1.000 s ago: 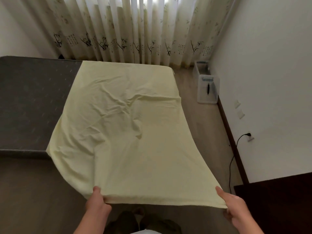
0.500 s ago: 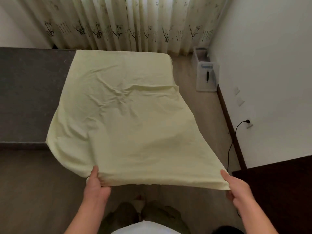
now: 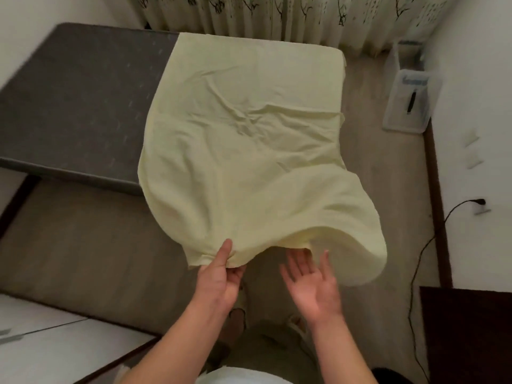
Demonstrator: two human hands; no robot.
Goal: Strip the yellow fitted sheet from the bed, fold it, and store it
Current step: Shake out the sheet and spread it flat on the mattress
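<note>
The yellow fitted sheet [image 3: 249, 139] lies in a long folded strip over the right side of the bed [image 3: 77, 106], its far end flat on the dark mattress by the curtains [image 3: 277, 15] and its near end lifted off the bed over the floor [image 3: 83, 259]. The left hand [image 3: 221, 275] pinches the near left corner, thumb on top and fingers curled beneath, so this grip alone carries the lifted end. The right hand [image 3: 313, 281] is palm up with fingers spread and straight, holding nothing; it sits just under the sagging near edge, with fingertips close to the cloth, though contact cannot be made out. With no hold on that side, the near right corner billows and droops toward the floor.

Judging from this, the sheet is already off the mattress and folding is under way. The palm-up right hand looks placed to catch the loose edge from below, probably to gather the near corners or carry the near end toward the far end. Leaving the far end resting on the bed makes sense: the mattress bears the weight and keeps the layers aligned.

The risk is that the drooping corner slips further and the layers go crooked, so a firm hold there seems to be the next need.

A clear plastic storage box [image 3: 410, 101] stands on the floor at the far right by the wall, well apart from the sheet.
</note>
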